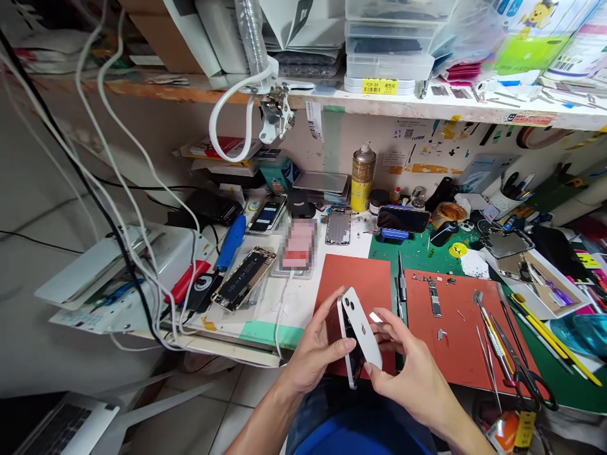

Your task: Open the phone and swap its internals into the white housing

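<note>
Cluttered white workbench (303,309) here, under a loaded shelf (474,107), and near its front lies a plain reddish-brown mat (355,278), our marker for everything else! Over that mat's near edge, here's the action: a slim white smartphone (359,325), its glossy white back panel (367,336) standing off the pale frame (351,377), dark gap between. The left hand (308,354) grips the frame, thumb across the near side, fingers behind, probably to anchor it; the right hand (408,357) pinches the panel's lower part between thumb and curled, partly hidden fingers, seemingly so both halves sit angled apart. Right of the mat, a wider reddish-brown pad (455,357) carries a narrow dark circuit board (435,299) and black-handled scissors (509,349), likely laid there for easy reach; left of the mat, an opened gold-edged phone (244,278) lies diagonally, apparently parked clear of both hands
</note>
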A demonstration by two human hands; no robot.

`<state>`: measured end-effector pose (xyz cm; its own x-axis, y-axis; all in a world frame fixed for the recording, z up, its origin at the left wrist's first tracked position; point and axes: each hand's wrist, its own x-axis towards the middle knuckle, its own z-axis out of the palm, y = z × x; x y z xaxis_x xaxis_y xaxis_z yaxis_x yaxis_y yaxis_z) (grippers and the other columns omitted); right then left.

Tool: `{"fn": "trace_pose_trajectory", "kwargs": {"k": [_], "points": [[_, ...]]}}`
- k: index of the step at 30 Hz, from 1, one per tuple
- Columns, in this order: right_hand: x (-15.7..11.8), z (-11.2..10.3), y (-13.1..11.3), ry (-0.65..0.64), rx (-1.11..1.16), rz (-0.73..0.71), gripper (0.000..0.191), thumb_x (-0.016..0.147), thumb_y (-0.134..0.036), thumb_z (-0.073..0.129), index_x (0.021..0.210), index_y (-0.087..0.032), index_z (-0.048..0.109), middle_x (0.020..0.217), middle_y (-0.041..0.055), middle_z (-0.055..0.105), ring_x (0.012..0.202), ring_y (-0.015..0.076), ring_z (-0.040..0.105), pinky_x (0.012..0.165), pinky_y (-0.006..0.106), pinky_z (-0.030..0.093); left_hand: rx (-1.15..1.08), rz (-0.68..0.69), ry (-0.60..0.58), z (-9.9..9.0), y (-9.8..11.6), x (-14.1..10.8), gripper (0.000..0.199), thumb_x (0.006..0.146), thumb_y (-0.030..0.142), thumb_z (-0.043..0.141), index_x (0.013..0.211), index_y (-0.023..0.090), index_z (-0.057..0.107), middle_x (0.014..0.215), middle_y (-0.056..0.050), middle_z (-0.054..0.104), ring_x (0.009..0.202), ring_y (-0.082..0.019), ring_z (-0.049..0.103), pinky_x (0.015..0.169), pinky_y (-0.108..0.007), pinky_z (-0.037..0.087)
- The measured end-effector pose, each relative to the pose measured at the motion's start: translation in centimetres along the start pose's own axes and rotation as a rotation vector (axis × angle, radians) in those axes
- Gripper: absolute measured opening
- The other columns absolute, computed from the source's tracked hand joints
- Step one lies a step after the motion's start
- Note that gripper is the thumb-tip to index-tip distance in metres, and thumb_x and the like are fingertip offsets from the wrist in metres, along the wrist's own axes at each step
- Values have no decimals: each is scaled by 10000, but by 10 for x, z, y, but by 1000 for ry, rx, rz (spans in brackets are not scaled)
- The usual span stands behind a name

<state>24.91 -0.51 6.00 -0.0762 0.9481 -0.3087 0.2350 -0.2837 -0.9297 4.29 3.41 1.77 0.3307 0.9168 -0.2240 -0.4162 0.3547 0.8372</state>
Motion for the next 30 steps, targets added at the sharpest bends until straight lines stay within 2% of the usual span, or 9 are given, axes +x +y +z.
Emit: {"fn": "trace_pose_trajectory", "kwargs": {"k": [6, 11, 15, 19, 25, 30], "points": [[-2, -5, -6, -1, -41, -16, 789, 771, -257, 757, 1530, -272, 540, 1321, 71, 768, 1067, 250, 780, 1006, 427, 651, 3, 0, 0, 0, 3, -1, 875, 784, 308, 958, 1570, 377, 581, 1600, -82, 613, 1452, -351, 571, 1221, -479, 447], [-3, -8, -11, 10, -68, -17, 774, 767, -255, 750, 1517, -276, 558, 1298, 65, 775, 1062, 255, 773, 1008, 435, 641, 6, -8, 0, -1, 6, 1, 897, 770, 302, 961, 1580, 362, 579, 1660, -91, 550, 1485, -379, 543, 1237, -493, 442], [-3, -8, -11, 4, -85, -14, 771, 791, -277, 740, 1534, -289, 536, 1327, 55, 763, 1076, 247, 763, 1020, 436, 629, -1, 5, 1, -1, 5, 1, 901, 790, 290, 951, 1595, 375, 555, 1622, -86, 580, 1444, -344, 571, 1212, -459, 465], [-3, -2, -9, -18, -45, -52, 742, 798, -267, 735, 1516, -290, 546, 1342, 51, 763, 1096, 240, 766, 1028, 424, 629, -1, -7, 14, 3, 3, 0, 901, 812, 318, 937, 1610, 388, 524, 1565, -87, 620, 1385, -329, 603, 1174, -453, 490], [-3, 1, -5, -35, 21, -77, 738, 790, -207, 728, 1504, -291, 563, 1334, 55, 779, 1045, 231, 793, 998, 408, 654, 14, 3, 53, 13, 6, 0, 846, 791, 310, 954, 1550, 380, 587, 1596, -75, 601, 1480, -347, 538, 1236, -472, 436], [-2, 0, 0, -24, 10, -104, 716, 794, -197, 740, 1487, -286, 586, 1289, 55, 802, 1032, 232, 797, 1001, 410, 655, -27, -2, 55, 20, 8, -1, 858, 787, 292, 956, 1555, 380, 583, 1584, -96, 608, 1478, -378, 563, 1219, -505, 472]]}}
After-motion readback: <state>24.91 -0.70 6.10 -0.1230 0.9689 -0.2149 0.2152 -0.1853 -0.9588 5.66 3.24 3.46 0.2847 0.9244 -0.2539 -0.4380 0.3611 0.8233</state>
